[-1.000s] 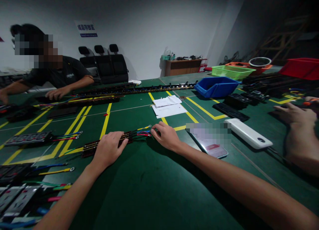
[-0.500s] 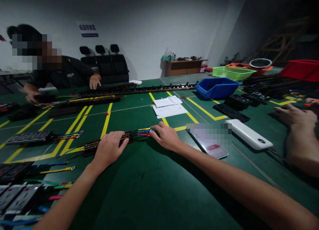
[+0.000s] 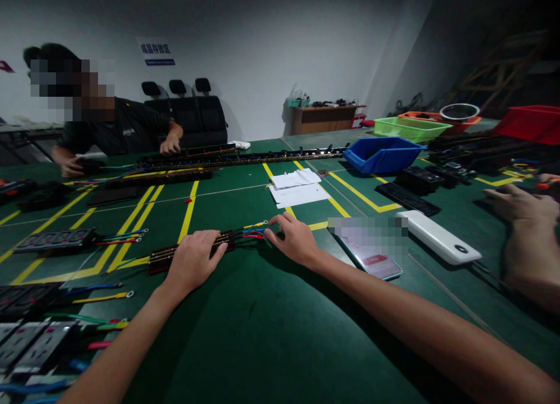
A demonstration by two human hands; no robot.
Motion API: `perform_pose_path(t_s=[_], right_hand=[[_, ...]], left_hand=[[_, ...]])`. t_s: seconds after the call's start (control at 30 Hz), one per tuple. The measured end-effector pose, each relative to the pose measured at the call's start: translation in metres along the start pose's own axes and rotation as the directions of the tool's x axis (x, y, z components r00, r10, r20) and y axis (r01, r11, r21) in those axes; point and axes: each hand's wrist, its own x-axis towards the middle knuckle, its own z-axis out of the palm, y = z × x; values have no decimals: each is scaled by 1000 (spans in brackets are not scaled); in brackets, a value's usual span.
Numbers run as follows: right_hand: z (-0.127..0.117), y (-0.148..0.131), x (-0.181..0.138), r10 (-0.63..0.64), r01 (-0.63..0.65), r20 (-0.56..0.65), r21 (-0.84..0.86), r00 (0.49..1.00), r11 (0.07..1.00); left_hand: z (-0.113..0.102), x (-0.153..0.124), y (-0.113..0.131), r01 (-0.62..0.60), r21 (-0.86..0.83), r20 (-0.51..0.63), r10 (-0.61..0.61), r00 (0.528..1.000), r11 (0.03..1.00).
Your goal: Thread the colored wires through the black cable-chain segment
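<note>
A narrow dark strip (image 3: 160, 260) with brass-coloured rails, which looks like the underside of a power strip, lies on the green table. My left hand (image 3: 195, 258) is closed over its right half, thumb along the near edge. From its right end run wires (image 3: 249, 234) in yellow, blue, red and black, the yellow one tipped with a ring terminal. My right hand (image 3: 293, 239) is just beside these wire ends. Its thumb and forefinger are curved with a gap between them. Whether the thumb touches the blue wire, I cannot tell.
Socket strips with wires (image 3: 56, 239) lie at left. A phone (image 3: 371, 255), a white power bank (image 3: 440, 238) and papers (image 3: 297, 188) are at right and ahead. Beyond stands a blue bin (image 3: 382, 155). A co-worker (image 3: 126, 124) sits opposite; another person's hand (image 3: 525, 208) is at right.
My right thumb and forefinger have parted a little, away from the wire ends. My left hand stays on the strip. The view has shifted slightly.
</note>
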Motion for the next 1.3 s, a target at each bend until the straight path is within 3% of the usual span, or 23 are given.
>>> perform_pose_path(t_s=[0.23, 0.5, 0.8, 1.1, 1.3], right_hand=[[-3, 0, 2, -91, 95, 124, -31, 988, 995], [-3, -2, 0, -15, 15, 14, 12, 1000, 1000], [-7, -8, 2, -11, 30, 170, -110, 985, 993], [-2, -2, -1, -12, 12, 0, -45, 1000, 999], [-1, 1, 1, -88, 94, 103, -56, 991, 994]], left_hand=[[-2, 0, 2, 12, -13, 2, -12, 1000, 1000], [-1, 0, 1, 11, -20, -1, -11, 1000, 1000], [-1, 1, 1, 11, -21, -10, -11, 1000, 1000], [-1, 0, 1, 7, -25, -11, -7, 1000, 1000], [-2, 1, 2, 5, -3, 5, -5, 1000, 1000]])
